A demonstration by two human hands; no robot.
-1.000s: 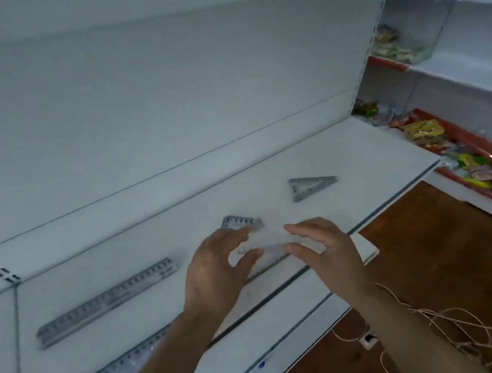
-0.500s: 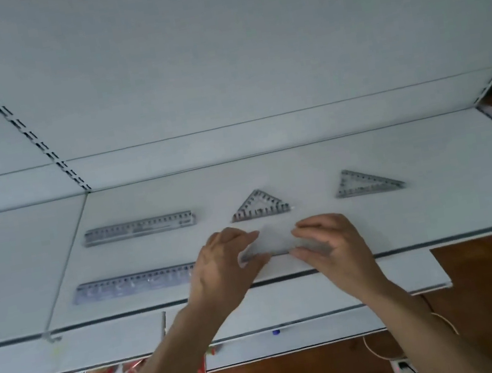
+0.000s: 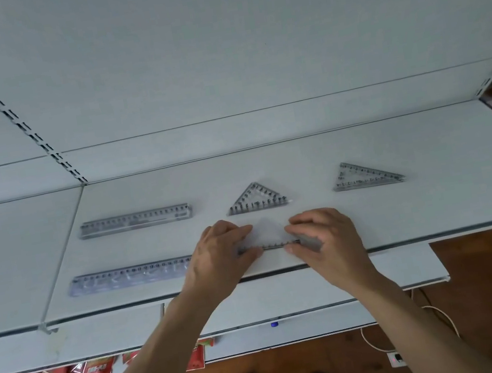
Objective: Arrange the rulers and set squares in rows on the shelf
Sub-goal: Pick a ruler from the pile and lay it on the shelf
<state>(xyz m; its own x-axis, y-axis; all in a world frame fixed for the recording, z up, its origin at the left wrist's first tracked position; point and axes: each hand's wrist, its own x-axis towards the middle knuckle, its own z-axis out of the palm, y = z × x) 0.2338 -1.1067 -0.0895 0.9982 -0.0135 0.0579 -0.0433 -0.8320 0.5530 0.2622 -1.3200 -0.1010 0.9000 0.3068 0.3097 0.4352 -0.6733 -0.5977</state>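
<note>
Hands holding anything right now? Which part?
Yes: a clear plastic triangular set square on the white shelf. The left hand pinches its left corner, the right hand its right corner, at the ends of the marked long edge.

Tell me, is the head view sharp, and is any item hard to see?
Head view: sharp, soft even light, no glare; the wide lens bends the shelf lines; the clear set square between left hand and right hand almost fades into white.

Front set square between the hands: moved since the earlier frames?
No. The front set square still lies in front of the middle back-row set square, between the left hand and right hand; only the camera swung.
</note>
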